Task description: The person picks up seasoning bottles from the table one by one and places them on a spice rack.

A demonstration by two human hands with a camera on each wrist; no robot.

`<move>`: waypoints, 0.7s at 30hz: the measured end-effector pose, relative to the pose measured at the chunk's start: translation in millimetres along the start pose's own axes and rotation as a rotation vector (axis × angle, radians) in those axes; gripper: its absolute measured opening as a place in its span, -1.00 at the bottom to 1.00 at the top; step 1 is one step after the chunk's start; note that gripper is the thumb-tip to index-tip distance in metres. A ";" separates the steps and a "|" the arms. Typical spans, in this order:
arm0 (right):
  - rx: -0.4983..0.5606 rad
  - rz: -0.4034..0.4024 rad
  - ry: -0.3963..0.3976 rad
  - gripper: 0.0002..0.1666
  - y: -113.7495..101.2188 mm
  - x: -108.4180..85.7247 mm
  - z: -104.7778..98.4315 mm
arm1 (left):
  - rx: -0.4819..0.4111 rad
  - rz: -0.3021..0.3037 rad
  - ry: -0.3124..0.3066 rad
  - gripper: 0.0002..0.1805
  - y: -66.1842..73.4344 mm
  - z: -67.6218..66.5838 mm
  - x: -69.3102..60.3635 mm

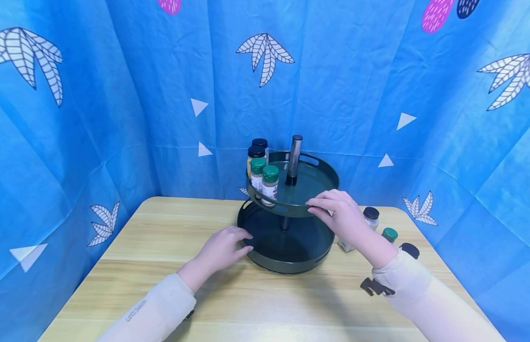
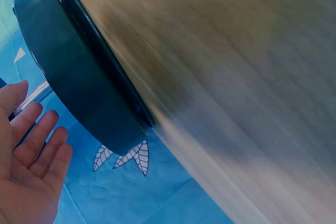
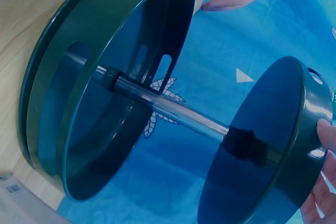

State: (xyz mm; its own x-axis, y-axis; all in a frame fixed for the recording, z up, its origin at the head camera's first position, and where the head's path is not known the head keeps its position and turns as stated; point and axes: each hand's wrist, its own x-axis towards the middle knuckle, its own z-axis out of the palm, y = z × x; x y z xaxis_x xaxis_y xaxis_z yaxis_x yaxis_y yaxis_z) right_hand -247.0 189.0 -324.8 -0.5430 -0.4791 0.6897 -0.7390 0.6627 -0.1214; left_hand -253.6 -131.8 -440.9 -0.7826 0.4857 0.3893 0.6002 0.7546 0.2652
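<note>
A dark green two-tier turntable (image 1: 286, 266) with a metal centre post (image 1: 294, 156) stands on the table. My right hand (image 1: 344, 216) pinches the rim of its upper tray (image 3: 310, 166), thumb against the outer wall and fingers at the edge. Beside the lower tray's left side is my left hand (image 1: 224, 247), its fingers relaxed and apart, holding nothing; the left wrist view shows its palm (image 2: 29, 192). Spice jars with green caps (image 1: 270, 183) and black caps (image 1: 256, 152) sit together at the upper tray's left. The lower tray (image 3: 126, 129) bears no jars.
Right of the turntable, partly behind my right forearm, stand a black-capped jar (image 1: 371, 216), a green-capped jar (image 1: 390, 234) and another black cap (image 1: 410, 250). A blue patterned curtain (image 1: 346, 95) surrounds the wooden table (image 1: 175, 223) at the back and sides.
</note>
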 end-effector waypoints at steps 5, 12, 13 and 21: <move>0.002 0.004 0.003 -0.68 -0.1 0.0 0.3 | 0.008 0.008 -0.008 -0.72 0.0 1.8 1.8; 0.001 0.006 0.005 -0.68 0.6 -0.2 0.9 | 0.012 0.027 -0.040 -0.73 1.0 5.9 1.7; 0.001 0.006 0.004 -0.68 0.5 -0.2 1.0 | 0.010 0.028 -0.041 -0.73 1.0 6.5 1.3; 0.002 0.007 0.004 -0.69 0.8 -0.4 1.0 | 0.010 0.041 -0.044 -0.75 -1.0 11.0 0.6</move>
State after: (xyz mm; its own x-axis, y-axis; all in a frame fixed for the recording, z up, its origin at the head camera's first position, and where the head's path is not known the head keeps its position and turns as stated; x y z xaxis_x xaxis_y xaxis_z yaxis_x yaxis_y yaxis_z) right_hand -247.8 189.1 -325.9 -0.5468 -0.4722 0.6914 -0.7360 0.6648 -0.1279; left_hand -256.5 -127.4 -450.6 -0.7640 0.5353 0.3602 0.6305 0.7379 0.2407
